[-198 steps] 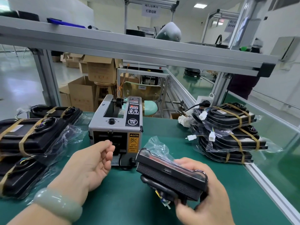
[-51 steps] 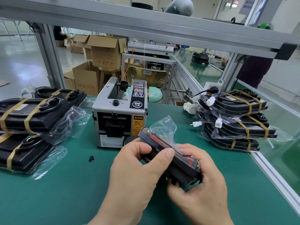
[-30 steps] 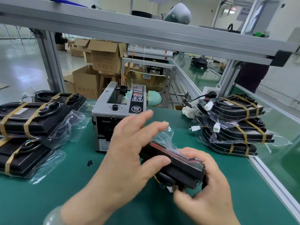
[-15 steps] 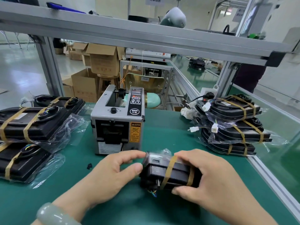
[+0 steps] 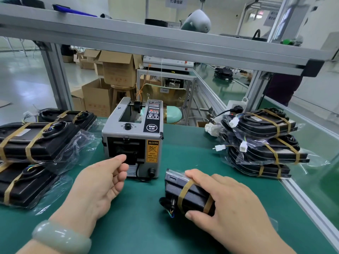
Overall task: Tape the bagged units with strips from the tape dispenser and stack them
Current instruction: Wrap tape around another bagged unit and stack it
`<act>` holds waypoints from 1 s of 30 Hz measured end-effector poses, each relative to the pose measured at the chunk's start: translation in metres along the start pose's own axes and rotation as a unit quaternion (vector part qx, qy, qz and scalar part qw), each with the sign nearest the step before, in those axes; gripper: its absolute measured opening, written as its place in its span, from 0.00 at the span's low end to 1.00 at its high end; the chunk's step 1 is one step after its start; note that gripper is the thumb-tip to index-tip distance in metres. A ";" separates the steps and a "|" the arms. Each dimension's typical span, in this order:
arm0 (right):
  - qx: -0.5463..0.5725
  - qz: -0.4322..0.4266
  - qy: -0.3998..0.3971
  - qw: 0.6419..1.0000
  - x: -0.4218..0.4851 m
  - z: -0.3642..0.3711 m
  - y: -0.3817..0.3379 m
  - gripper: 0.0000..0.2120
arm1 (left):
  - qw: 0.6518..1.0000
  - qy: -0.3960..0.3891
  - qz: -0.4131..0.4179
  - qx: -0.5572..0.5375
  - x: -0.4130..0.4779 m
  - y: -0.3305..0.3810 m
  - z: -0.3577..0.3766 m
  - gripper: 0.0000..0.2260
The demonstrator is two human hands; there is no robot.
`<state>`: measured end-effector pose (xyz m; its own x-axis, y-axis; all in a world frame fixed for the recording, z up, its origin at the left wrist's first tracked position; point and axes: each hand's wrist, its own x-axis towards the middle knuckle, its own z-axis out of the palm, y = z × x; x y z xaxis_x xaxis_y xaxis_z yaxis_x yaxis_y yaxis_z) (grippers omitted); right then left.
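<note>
Dispenser (image 5: 132, 138) between stacks (image 5: 260, 142) (unit (image 5: 194, 196) in front)

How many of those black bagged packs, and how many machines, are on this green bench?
Left group of bagged units: 3
Right stack of bagged units: 3
Bagged unit gripped by the right hand: 1
Tape dispenser: 1
Total: 8

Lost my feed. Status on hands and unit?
Left hand empty, by dispenser outlet. Right hand grips unit, two strips on. Nothing in the way.
</note>
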<state>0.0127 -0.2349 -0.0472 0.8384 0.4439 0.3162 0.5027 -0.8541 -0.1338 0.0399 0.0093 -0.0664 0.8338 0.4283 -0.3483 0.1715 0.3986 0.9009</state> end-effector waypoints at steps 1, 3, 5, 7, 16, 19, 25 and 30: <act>-0.009 0.007 -0.004 1.000 0.002 0.000 -0.002 0.36 | 1.000 0.006 -0.008 -0.007 0.001 0.002 0.001 0.02; -0.033 0.020 -0.002 0.999 0.001 0.001 -0.004 0.35 | 1.000 0.011 -0.017 -0.018 0.004 0.006 0.003 0.03; -0.052 0.021 0.028 0.998 0.000 0.002 -0.005 0.33 | 0.999 0.013 -0.029 -0.024 0.007 0.009 0.004 0.04; -0.058 0.023 0.039 0.997 -0.001 0.003 -0.006 0.32 | 0.999 0.006 -0.045 -0.025 0.010 0.011 0.006 0.04; -0.074 0.020 0.055 0.996 -0.001 0.003 -0.008 0.34 | 0.998 0.043 -0.030 -0.015 0.018 0.018 0.017 0.06; -0.069 0.023 0.056 0.996 -0.002 0.003 -0.010 0.34 | 0.997 0.069 -0.018 0.001 0.020 0.016 0.019 0.06; -0.071 0.031 0.059 0.995 -0.002 0.004 -0.012 0.35 | 0.992 0.126 0.000 0.014 0.023 0.013 0.027 0.04; -0.069 0.038 0.052 0.996 -0.003 0.003 -0.014 0.34 | 0.999 0.023 -0.032 -0.016 -0.006 0.010 0.020 0.07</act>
<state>0.0039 -0.2232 -0.0492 0.8427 0.3520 0.4073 0.3989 -0.9164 -0.0334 0.0475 -0.0058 -0.0500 0.7965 0.4380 -0.4167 0.2056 0.4520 0.8680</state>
